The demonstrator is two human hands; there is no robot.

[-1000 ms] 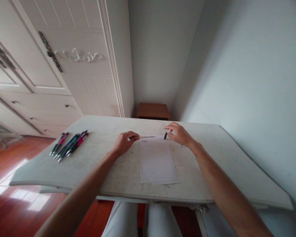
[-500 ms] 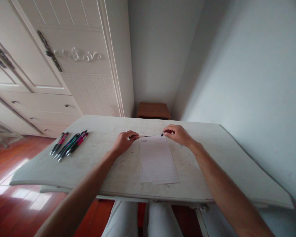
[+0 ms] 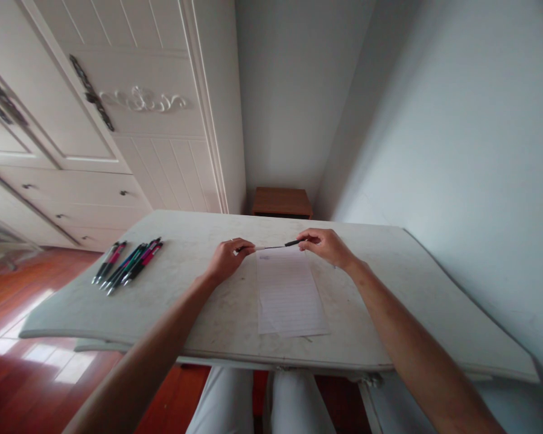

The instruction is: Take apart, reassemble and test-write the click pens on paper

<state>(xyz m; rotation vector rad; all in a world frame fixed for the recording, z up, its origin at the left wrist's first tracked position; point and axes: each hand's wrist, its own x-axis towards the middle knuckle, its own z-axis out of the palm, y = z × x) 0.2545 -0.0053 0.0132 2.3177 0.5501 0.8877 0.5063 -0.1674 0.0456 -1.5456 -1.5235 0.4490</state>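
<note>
My left hand (image 3: 228,259) is closed in a pinch on a part of a taken-apart pen (image 3: 259,248), dark near the fingers and whitish further out. From it a thin dark refill (image 3: 274,248) points right. Between the fingertips of my right hand (image 3: 324,244) is a black pen barrel section (image 3: 292,243), its free end meeting the refill's tip. I cannot make out whether the tip is inside. Both hands are just above the top edge of lined paper (image 3: 292,292), which has a small dark mark at its upper left.
Several pens (image 3: 129,265) with black, pink and teal parts lie bunched on the left of the worn white table (image 3: 221,337). A white wardrobe (image 3: 163,157) stands behind left, a brown wooden box-like piece (image 3: 282,201) beyond the far edge, and a wall (image 3: 470,181) to the right.
The black barrel section in my right hand has swung out to the left and now reaches the refill's tip; a gap lay between them before. My left hand has hardly moved.
</note>
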